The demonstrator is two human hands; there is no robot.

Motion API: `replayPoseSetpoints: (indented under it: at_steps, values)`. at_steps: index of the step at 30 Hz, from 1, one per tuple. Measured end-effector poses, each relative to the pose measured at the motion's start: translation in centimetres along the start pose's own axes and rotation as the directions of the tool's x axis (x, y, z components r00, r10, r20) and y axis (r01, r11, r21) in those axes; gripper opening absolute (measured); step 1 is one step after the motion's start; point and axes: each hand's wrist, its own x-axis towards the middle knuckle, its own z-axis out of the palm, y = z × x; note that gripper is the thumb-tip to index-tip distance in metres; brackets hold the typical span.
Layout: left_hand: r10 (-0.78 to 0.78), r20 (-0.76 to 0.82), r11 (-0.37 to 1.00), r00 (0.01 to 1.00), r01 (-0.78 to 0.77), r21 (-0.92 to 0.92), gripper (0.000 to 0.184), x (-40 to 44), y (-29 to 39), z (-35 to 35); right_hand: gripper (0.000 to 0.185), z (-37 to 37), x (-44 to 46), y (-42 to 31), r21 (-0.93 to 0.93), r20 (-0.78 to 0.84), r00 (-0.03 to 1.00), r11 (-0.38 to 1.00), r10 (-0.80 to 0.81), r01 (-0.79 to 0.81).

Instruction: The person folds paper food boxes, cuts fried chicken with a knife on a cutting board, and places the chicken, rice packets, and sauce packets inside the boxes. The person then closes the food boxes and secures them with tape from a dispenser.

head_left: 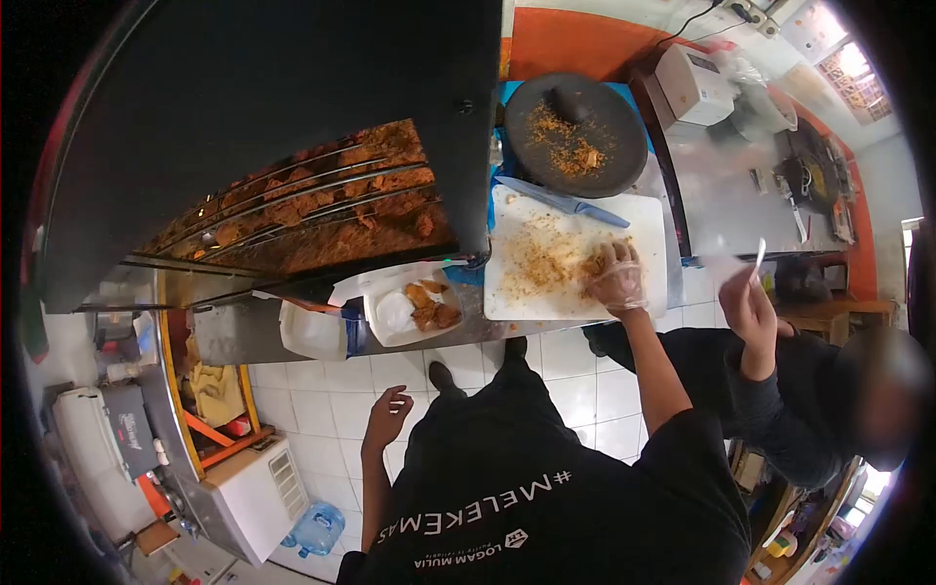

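Golden crumbs (541, 263), one spread; lying loose over the middle of a white cutting board (648, 210), thickest under the right hand; no whole piece is showing among them. Right hand (616, 278), in a clear glove; it is pressing down at the board's right side, fingers bent over crumbs; whether it is closing on any, one cannot tell. Left hand (390, 414), bare; it is hanging near the floor side, fingers apart, holding nothing.

Progress, as judged: the breaking-up is looking finished; the gathering is seeming only partly done, most crumbs lying scattered.

Knife (565, 202), blue; resting across the board's far edge. Stone mortar (627, 136); standing beyond the board, more crumbs and a dark pestle (568, 103) lying in it. White box (383, 331); standing open to the left on the table (239, 336), holding brown fried pieces (434, 310). Display cabinet (292, 78); standing far left. Co-worker's hand (749, 304); holding something white at right.
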Motion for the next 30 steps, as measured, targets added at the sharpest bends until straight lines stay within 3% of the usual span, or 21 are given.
replayPoseSetpoints:
  at_steps: [3,6,10,12,13,15,16,19,20,24,27,29,30]
  values:
    - [0.028,-0.01,1.0,1.0,-0.028,0.001,0.043,0.4,0.1,-0.5,0.081,0.8,-0.1,-0.8,-0.042,-0.015,0.999,0.999,0.029,-0.029]
    - [0.048,-0.022,0.999,0.999,-0.048,0.025,0.044,0.1,-0.2,-0.7,0.066,1.7,0.4,-1.4,0.175,-0.158,0.977,0.978,0.146,-0.118]
    - [0.02,0.0,0.998,1.0,-0.02,0.062,0.044,-1.2,-0.2,-1.9,0.053,1.1,0.6,-4.3,0.483,-0.162,0.931,0.849,0.327,-0.214]
    - [0.0,-0.016,0.998,1.0,0.001,0.056,0.044,-1.9,-1.3,-2.8,0.047,1.2,0.2,-7.4,0.719,-0.016,0.91,0.638,0.414,-0.277]
    - [-0.009,-0.026,0.999,1.0,0.011,0.05,0.044,-2.3,-2.0,-3.2,0.044,1.1,-0.1,-9.3,0.823,0.089,0.893,0.473,0.441,-0.316]
    - [0.0,-0.046,1.0,0.999,0.001,0.019,0.043,-3.0,-3.5,-4.2,0.038,1.4,-0.7,-13.3,0.966,0.21,0.913,0.069,0.348,-0.249]
    - [0.007,-0.056,1.0,0.998,-0.007,0.007,0.043,-3.4,-4.4,-4.9,0.045,3.0,-1.1,-14.8,0.968,0.141,0.959,-0.236,0.245,-0.082]
    - [0.078,-0.085,0.996,0.993,-0.082,-0.043,0.044,-3.7,-8.2,-6.2,0.053,-0.5,-2.5,-24.1,0.841,0.156,0.987,-0.518,-0.046,-0.157]
    - [0.082,-0.096,0.995,0.992,-0.087,-0.051,0.043,-3.9,-8.8,-6.8,0.056,-1.6,-3.2,-26.8,0.801,0.252,0.964,-0.541,-0.085,-0.257]
    - [0.061,-0.137,0.988,0.989,-0.079,-0.13,0.044,-4.7,-11.8,-9.1,0.053,-0.5,-4.2,-35.7,0.718,0.177,0.918,-0.592,-0.354,-0.367]
    - [0.053,-0.172,0.983,0.984,-0.082,-0.167,0.044,-5.6,-15.5,-10.6,0.05,3.4,-3.6,-40.8,0.851,0.142,0.882,-0.4,-0.449,-0.34]
    - [0.014,-0.207,0.982,0.978,-0.053,-0.183,0.043,-6.9,-17.1,-11.7,0.041,4.0,-3.8,-45.2,0.821,0.316,0.855,-0.333,-0.41,-0.463]
    - [-0.004,-0.223,0.98,0.975,-0.041,-0.195,0.043,-7.4,-18.1,-12.2,0.035,4.4,-3.7,-47.9,0.942,0.249,0.862,-0.095,-0.441,-0.321]
